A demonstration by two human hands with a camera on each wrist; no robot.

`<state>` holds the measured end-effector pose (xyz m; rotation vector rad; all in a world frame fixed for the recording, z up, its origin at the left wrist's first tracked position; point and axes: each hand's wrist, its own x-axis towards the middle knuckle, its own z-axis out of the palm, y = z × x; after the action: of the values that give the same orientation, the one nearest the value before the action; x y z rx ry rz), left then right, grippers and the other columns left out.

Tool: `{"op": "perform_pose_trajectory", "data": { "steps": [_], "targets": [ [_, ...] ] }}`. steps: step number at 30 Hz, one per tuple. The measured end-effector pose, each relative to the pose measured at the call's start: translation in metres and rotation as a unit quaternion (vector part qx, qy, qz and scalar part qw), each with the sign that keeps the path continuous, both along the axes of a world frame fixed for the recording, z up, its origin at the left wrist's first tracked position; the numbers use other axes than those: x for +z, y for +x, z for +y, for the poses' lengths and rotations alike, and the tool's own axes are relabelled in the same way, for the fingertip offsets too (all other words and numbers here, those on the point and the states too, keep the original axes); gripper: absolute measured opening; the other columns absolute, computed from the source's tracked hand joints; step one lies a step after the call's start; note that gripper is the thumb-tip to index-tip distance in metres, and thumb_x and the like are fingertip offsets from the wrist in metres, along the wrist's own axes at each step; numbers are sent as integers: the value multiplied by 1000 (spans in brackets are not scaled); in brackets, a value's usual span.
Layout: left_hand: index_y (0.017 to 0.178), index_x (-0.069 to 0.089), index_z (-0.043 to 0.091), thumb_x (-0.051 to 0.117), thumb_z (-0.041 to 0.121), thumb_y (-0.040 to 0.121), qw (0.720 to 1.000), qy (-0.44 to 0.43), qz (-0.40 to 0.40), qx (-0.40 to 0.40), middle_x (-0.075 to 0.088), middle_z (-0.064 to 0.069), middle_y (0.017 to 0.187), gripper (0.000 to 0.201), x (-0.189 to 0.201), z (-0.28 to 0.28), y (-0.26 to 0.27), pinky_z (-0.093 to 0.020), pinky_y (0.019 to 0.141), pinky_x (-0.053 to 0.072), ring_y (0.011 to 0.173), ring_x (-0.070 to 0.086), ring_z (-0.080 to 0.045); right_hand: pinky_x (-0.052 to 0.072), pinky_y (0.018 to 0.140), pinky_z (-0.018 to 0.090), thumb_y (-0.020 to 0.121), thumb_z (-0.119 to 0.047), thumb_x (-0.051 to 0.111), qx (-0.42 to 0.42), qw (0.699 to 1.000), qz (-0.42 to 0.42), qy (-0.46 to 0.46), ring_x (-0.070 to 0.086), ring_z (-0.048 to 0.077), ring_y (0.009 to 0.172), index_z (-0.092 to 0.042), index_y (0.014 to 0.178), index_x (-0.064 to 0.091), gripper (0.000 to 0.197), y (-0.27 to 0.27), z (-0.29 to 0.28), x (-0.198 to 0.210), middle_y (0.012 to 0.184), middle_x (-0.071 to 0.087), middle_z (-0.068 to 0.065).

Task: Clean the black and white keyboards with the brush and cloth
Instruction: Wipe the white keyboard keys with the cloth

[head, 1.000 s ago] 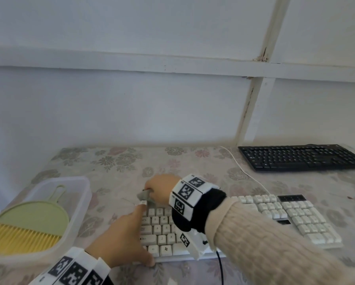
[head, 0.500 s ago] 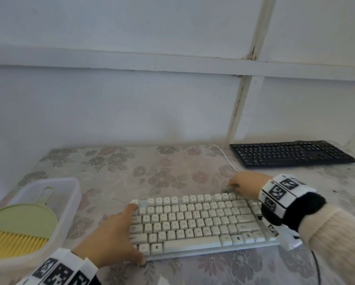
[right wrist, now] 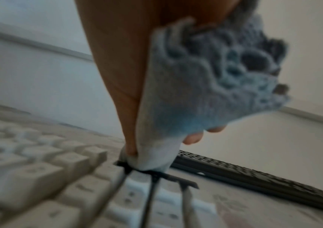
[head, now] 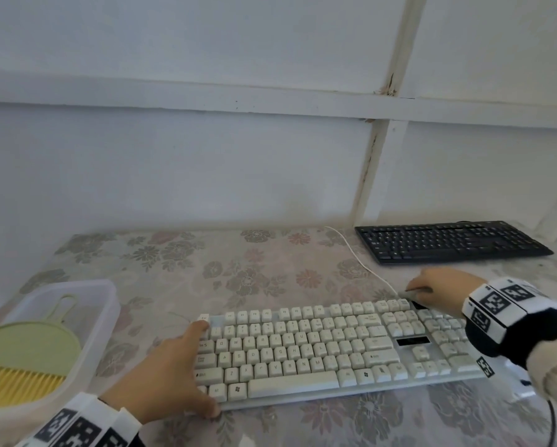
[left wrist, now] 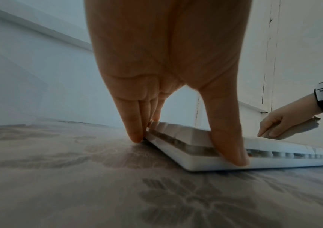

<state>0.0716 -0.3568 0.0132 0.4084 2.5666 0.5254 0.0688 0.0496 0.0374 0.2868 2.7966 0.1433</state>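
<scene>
Grey cloth (right wrist: 186, 95), pinched in the right hand (head: 438, 290), is wiping the white keyboard's (head: 319, 346) far right corner — the left hand (head: 164, 379) is bracing its left end, fingers straight; the black keyboard (head: 451, 241) likely remains.

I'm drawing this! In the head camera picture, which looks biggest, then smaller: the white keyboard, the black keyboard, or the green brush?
1. white keyboard, widest, but also nearest.
2. black keyboard, smaller-looking, though farther back, so maybe really similar.
3. green brush in the clear tub, partly cut off by the edge, so unsure.
</scene>
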Motion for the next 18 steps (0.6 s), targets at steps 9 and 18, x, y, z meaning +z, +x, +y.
{"op": "perform_pose_trajectory", "data": {
  "steps": [9, 18],
  "targets": [
    [144, 8, 29, 80, 40, 63, 1000, -3, 2, 3, 44, 24, 95, 109, 4, 1, 4, -11, 60, 44, 82, 50, 5, 45, 87, 24, 97, -40, 43, -52, 994, -34, 87, 59, 15, 103, -25, 111, 66, 31, -5, 37, -2, 117, 62, -4],
    [144, 7, 30, 80, 41, 63, 1000, 1, 6, 3, 40, 26, 93, 110, 1, 0, 2, -10, 62, 42, 83, 47, 6, 42, 93, 25, 99, -34, 41, -21, 1000, 4, 19, 55, 16, 106, -28, 126, 57, 31, -1, 27, -14, 114, 54, -3]
  ]
}}
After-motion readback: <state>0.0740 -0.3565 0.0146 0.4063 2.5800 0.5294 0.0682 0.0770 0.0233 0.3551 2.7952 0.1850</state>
